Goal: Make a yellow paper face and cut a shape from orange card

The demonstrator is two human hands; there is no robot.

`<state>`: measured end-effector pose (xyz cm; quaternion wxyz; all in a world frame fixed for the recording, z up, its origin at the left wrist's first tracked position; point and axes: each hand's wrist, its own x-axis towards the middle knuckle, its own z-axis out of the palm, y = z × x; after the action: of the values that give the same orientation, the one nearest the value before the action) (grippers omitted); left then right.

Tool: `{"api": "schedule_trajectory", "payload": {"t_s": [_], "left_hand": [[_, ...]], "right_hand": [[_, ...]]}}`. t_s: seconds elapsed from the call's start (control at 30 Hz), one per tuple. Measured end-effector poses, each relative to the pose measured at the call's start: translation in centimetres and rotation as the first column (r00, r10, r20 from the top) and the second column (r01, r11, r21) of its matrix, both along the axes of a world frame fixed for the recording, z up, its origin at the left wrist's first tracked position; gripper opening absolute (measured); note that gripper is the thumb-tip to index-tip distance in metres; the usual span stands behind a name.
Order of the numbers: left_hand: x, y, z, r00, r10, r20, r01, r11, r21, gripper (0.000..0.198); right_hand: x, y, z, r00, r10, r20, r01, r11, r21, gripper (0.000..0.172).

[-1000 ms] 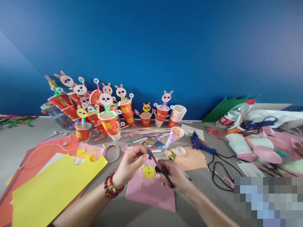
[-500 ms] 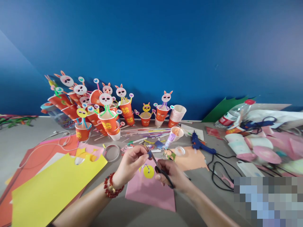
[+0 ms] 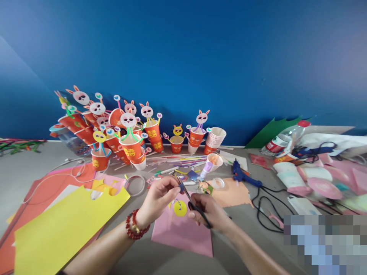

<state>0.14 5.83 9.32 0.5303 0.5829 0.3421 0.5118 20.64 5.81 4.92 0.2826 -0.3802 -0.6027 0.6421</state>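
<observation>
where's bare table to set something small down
Bare table shows between the left forearm and pink sheet, and between that sheet and the right forearm. Crowded: the back with red cups, the right with a pink-and-white pile.

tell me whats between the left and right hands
In the head view, the scissors held in the right hand reach toward a small blue piece pinched by the left hand; below the gap, a yellow disc lies on a pink sheet.

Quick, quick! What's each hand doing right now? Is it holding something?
Left hand: closed, pinching a small blue piece.
Right hand: closed on the scissors, holding them by the black handles.
</observation>
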Motion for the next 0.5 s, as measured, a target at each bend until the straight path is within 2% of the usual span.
{"api": "schedule_trajectory", "payload": {"t_s": [0.5], "left_hand": [[-0.05,0.22,0.09,1.0,-0.018,0.022,0.018,0.999,-0.026,0.015]], "right_hand": [[0.09,-0.06,-0.12,1.0,-0.018,-0.003,0.018,0.999,0.039,0.063]]}}
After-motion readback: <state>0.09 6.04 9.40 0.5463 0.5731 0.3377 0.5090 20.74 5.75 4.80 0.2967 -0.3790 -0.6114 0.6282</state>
